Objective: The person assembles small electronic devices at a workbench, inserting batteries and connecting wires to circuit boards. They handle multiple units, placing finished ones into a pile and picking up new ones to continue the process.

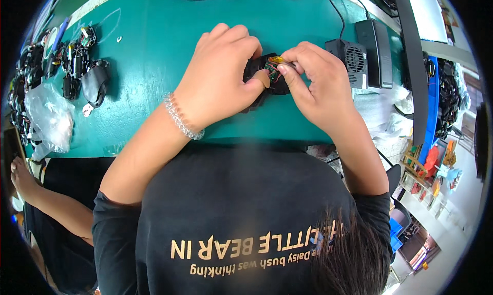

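Observation:
Over the green table, my left hand is closed on a small black housing, its thumb pressing near the inner edge. Inside the housing a green circuit board shows, with thin red wires beside it. My right hand pinches a small part with yellow tape at the right side of the opening, between thumb and forefinger. Fingers cover much of the housing and the pinched part, so their full shapes are hidden. A clear coiled bracelet circles my left wrist.
Black housings with exposed boards and a clear plastic bag lie at the left. To the right stand a black box with a fan grille and a taller black box. Another person's arm shows at lower left.

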